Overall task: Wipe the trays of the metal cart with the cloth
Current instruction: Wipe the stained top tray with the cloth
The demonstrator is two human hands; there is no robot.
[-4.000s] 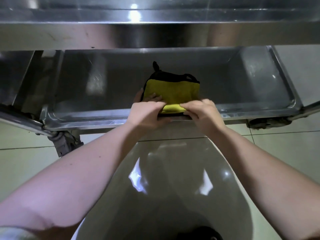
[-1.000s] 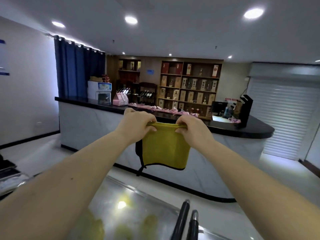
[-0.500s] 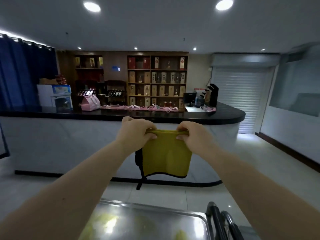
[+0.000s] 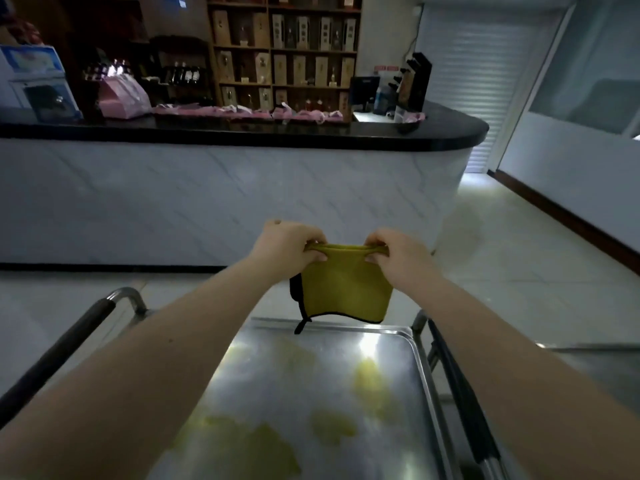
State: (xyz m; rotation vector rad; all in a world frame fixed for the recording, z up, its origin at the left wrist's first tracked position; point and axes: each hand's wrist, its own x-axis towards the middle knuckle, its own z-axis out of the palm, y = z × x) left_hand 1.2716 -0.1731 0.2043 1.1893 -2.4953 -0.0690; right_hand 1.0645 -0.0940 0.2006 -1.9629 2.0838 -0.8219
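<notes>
Nearest: two bare forearms reach forward from the bottom corners of the head view.

Below and between them: top tray [image 4: 374, 403] of the metal cart, steel, raised rim, bright glare from the ceiling lights. Yellowish patches [image 4: 332, 427] on its surface; smears or reflections, cannot tell.

Cart handles: one dark-gripped bar at left [image 4: 69, 337], one at right [image 4: 460, 393], each just outside the tray's long sides.

Cloth [image 4: 346, 292]: yellow, black trim, held in the air over the tray's far edge. Hangs flat from its top hem. A black loop tab [image 4: 300, 325] dangles from the lower left corner down to the level of the far rim; contact with the rim cannot be told.

Left hand [image 4: 287, 247]: fingers curled, pinching the cloth's top left corner against the thumb. Right hand [image 4: 398, 252]: same curl, pinching the top right corner. The hem is rolled into a ridge, pulled taut between the two hands.

Beyond: pale tiled floor [image 4: 519, 244], then a long counter [image 4: 242, 188] with a marbled white front and a black top, rounded at its right end. Pink bag [image 4: 121, 97] and pink items on the top.

Farthest: wooden shelves [image 4: 287, 46] of boxed goods, white roller shutter [image 4: 481, 64] at right.
</notes>
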